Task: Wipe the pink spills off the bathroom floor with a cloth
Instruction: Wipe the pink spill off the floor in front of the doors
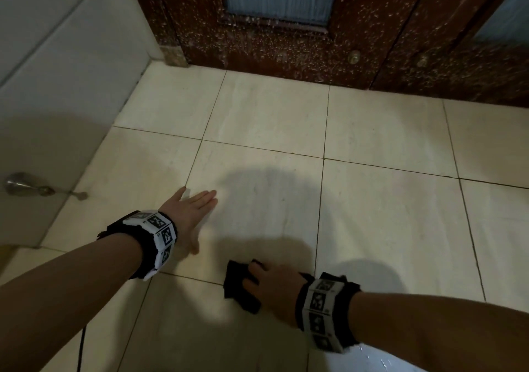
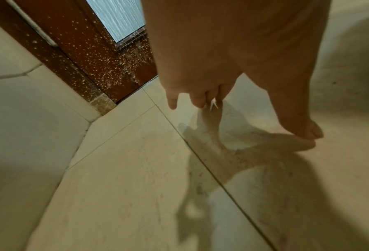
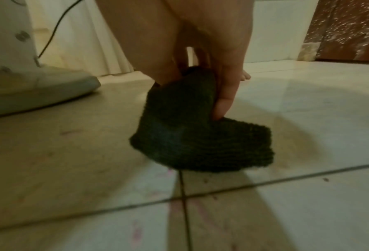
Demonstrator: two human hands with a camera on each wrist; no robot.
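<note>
My right hand (image 1: pixel 269 284) grips a folded dark cloth (image 1: pixel 239 285) and holds it down on the cream floor tiles (image 1: pixel 372 228) near a grout line. In the right wrist view the cloth (image 3: pixel 192 135) bulges out below my curled fingers (image 3: pixel 224 98), its lower edge on the floor. Faint pink smears (image 3: pixel 136 231) streak the tiles in front of it, around the grout crossing (image 3: pixel 184 197). My left hand (image 1: pixel 194 214) lies open further left, fingers straight, and its fingertips (image 2: pixel 200 103) and thumb (image 2: pixel 308 130) touch the floor. It holds nothing.
A brown wooden door (image 1: pixel 286 48) with frosted glass panels, speckled with pale spots, closes the far side. White wall tiles (image 1: pixel 57 56) run along the left, with a metal fitting (image 1: pixel 17 184) low down. A white pedestal base (image 3: pixel 28 88) and a black cable (image 3: pixel 56 28) stand left of the cloth.
</note>
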